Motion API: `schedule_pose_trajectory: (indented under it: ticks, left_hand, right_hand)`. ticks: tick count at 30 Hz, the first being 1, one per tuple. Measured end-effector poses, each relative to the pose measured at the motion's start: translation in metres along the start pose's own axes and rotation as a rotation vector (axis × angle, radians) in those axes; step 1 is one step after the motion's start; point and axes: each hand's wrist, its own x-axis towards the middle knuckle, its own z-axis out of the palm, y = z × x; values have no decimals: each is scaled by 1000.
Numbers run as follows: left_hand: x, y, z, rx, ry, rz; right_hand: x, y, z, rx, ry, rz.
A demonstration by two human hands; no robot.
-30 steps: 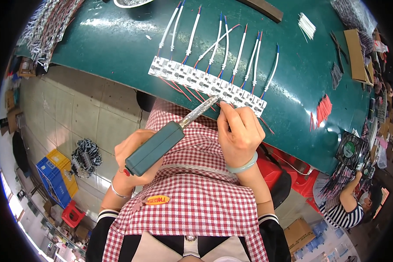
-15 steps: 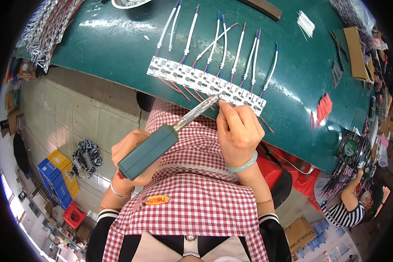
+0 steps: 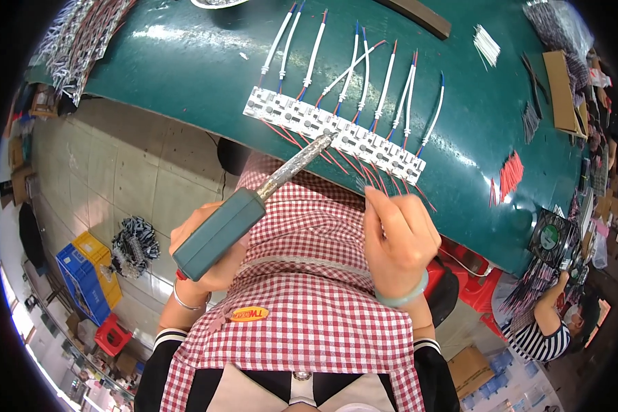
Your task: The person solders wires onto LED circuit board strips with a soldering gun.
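Note:
My left hand (image 3: 202,250) is wrapped round a dark green hand tool (image 3: 220,233) with a long, crusted metal barrel (image 3: 295,165), resembling a soldering iron. The barrel's tip lies at the middle of a row of joined white plastic blocks (image 3: 271,106) near the table edge. White-sleeved wires (image 3: 314,58) with red and blue ends stretch from the row's far side. Thin red wires (image 3: 333,161) hang from its near side. My right hand (image 3: 402,237) is closed in a pinch below the row's right half, apart from the blocks; what its fingertips hold, if anything, is too small to tell.
On the green table (image 3: 206,82) lie a wire bundle (image 3: 82,41), a dark bar (image 3: 419,17), white sticks (image 3: 486,47), red pieces (image 3: 510,175), black tweezers-like tools (image 3: 532,86) and a cardboard box (image 3: 563,93). A fan (image 3: 553,237) and another person (image 3: 546,326) are at right.
My left hand has drawn the tool slightly left along the block row. My right hand has moved right and nearer to me, away from the blocks. The whole view has shifted a little.

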Motion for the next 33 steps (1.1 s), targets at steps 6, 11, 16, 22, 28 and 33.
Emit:
schedule_pose_trajectory:
  ticks: [6, 11, 16, 22, 28, 33]
  left_hand:
    - [-1, -4, 2, -42, 27, -16]
    - [1, -4, 2, -61, 5, -29]
    - [-4, -9, 2, -87, -41, -45]
    - [0, -9, 4, -116, -35, -75]
    - [3, -10, 5, -128, -45, -74]
    - [6, -7, 2, -130, -87, -96]
  right_hand:
    - [16, -1, 23, 87, 82, -34]
    - [14, 10, 50, 55, 97, -65]
    - [14, 9, 53, 41, 111, -55]
    - [16, 12, 57, 34, 117, -67]
    - [17, 12, 57, 33, 116, -70]
    - [17, 10, 55, 27, 110, -43]
